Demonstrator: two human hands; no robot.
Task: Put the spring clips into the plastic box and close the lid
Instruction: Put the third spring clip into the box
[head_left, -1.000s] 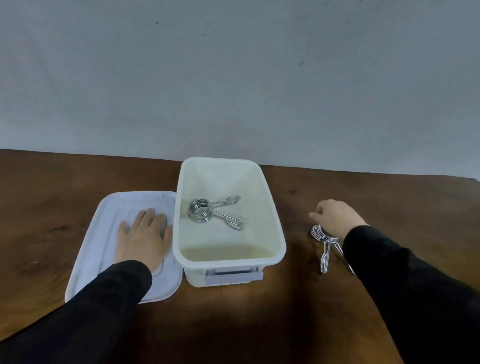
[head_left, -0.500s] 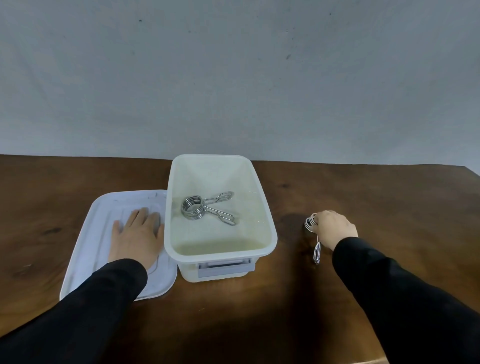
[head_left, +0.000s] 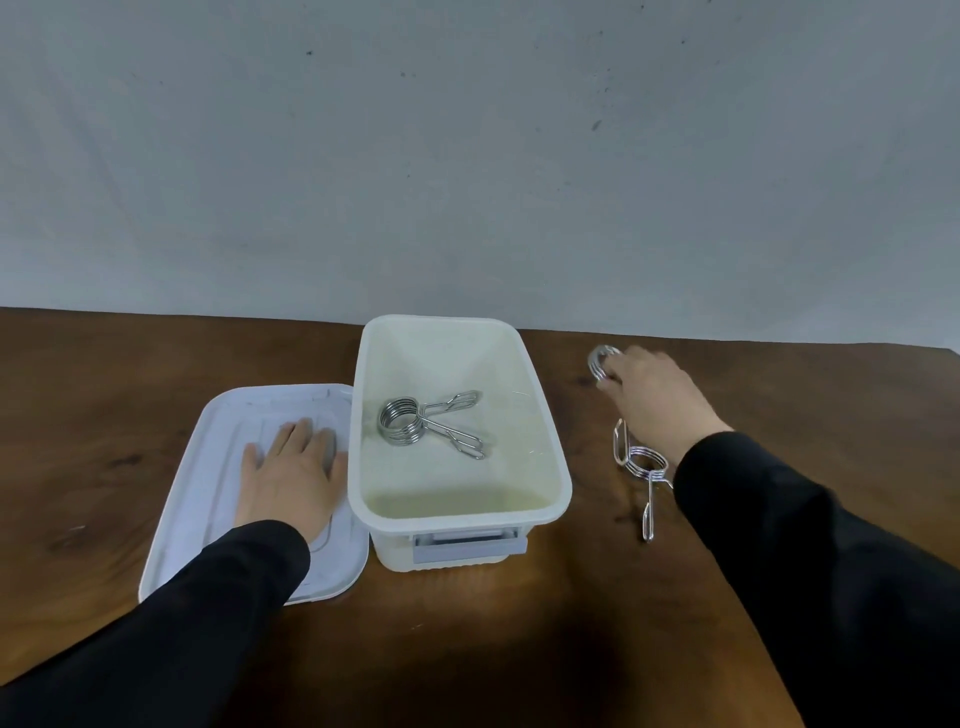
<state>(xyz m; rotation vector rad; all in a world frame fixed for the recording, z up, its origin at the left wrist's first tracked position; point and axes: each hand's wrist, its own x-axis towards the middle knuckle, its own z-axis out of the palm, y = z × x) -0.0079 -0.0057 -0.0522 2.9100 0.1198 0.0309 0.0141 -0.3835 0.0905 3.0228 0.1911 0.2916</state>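
The open white plastic box (head_left: 545, 415) stands mid-table with one metal spring clip (head_left: 415, 423) lying inside. Its pale lid (head_left: 218, 467) lies flat on the table to the left, and my left hand (head_left: 293, 478) rests palm-down on it, fingers spread. To the right of the box my right hand (head_left: 649, 400) is raised and closed around a second spring clip (head_left: 600, 364), whose coil sticks out past the fingers. A third spring clip (head_left: 644, 467) lies on the wood just below that hand, beside my sleeve.
The table is dark brown wood (head_left: 519, 623) and ends at a plain grey wall (head_left: 467, 156) right behind the box. My black sleeves cover both lower corners of the view.
My right hand has lifted one clip off the table and moved it up and away from me; another clip stays on the wood. The left hand still rests on the lid.
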